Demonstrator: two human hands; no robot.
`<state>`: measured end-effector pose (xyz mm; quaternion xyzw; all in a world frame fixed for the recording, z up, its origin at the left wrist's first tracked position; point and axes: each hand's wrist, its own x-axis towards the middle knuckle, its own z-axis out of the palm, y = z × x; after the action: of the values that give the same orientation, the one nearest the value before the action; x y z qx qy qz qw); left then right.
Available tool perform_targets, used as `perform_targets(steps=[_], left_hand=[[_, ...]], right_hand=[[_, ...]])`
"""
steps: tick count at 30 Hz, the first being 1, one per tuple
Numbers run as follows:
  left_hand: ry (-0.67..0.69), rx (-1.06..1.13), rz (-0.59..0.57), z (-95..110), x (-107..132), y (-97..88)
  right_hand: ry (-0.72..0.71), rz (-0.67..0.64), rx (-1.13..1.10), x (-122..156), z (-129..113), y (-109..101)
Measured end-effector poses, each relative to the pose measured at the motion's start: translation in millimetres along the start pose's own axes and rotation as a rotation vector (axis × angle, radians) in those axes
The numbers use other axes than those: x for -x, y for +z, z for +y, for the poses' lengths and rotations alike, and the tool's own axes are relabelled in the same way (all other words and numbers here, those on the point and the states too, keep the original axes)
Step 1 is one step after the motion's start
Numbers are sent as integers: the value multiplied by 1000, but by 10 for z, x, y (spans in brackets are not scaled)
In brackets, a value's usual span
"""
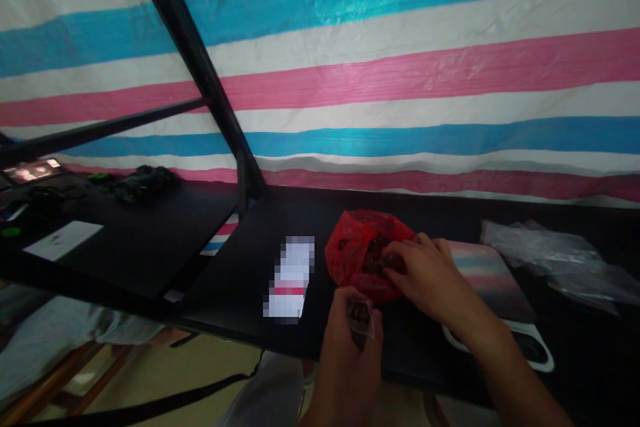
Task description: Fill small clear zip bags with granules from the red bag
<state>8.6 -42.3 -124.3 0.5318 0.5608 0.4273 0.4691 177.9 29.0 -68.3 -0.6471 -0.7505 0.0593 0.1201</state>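
Observation:
A red plastic bag (345,263) stands with its mouth open on the black table, and small dark brown pieces (373,257) show inside it. My right hand (425,273) reaches into the bag's mouth from the right, thumb and fingers closed together among the pieces; what they pinch is too dark to name. In front of the red bag, my left hand (350,340) is wrapped around a small clear plastic bag (364,319). Its mouth faces up, and something dark shows inside.
Right of the red bag lies a kitchen scale (493,280) with a shiny plate, partly behind my right forearm. Clear plastic bags (550,250) lie beyond it. A pale, blurred-out sheet (290,277) is at left. A black metal frame (200,73) rises before the striped tarp (400,67).

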Motion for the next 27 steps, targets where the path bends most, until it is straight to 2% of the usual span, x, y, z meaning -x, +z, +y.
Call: perform_targets(steps=[11,19,22,27], left_hand=[[23,59,-16,116,-49,100],[123,-44,128,110,-91,51],[162,6,161,130,-130,56],[146,91,127,165,-222,126]], right_hand=[[9,-109,-336,-73,-84,62],[-15,-146,-695,-94,107,103],[20,-134,-802,-76,201,59],[57,-85,-862,-32,262,-147]])
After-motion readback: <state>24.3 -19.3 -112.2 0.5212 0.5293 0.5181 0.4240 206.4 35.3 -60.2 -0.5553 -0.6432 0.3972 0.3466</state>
